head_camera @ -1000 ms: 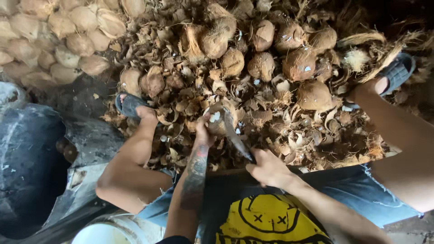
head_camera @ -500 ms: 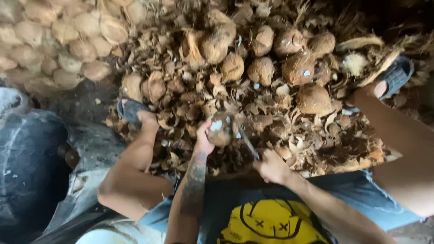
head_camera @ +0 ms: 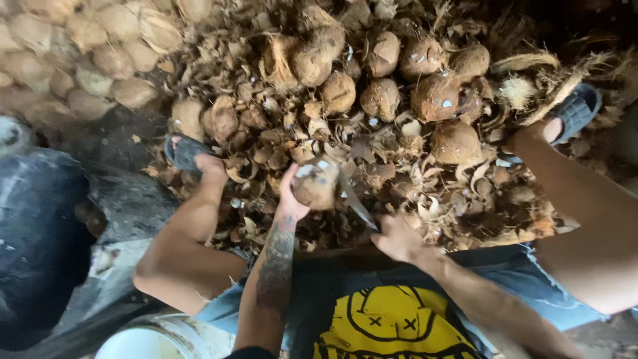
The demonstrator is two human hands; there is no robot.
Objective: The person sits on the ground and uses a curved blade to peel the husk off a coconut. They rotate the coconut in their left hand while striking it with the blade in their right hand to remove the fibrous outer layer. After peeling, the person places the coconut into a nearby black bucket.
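I have my left hand [head_camera: 292, 199] wrapped around a round brown husked coconut [head_camera: 316, 183], its grip closed on the shell, held above the heap of dry brown husk scraps [head_camera: 279, 139]. My right hand [head_camera: 397, 238] grips a short steel-bladed knife [head_camera: 355, 199], blade against the coconut. I judge this the shell-trimming step; next calls for turning the nut steadily.

2 hands [head_camera: 292, 199] [head_camera: 397, 238], 1 knife [head_camera: 355, 199], 1 held coconut [head_camera: 316, 183]. About 8 brown coconuts at 12 o'clock [head_camera: 435, 96]; 2 sandals [head_camera: 186, 153] [head_camera: 577, 110].
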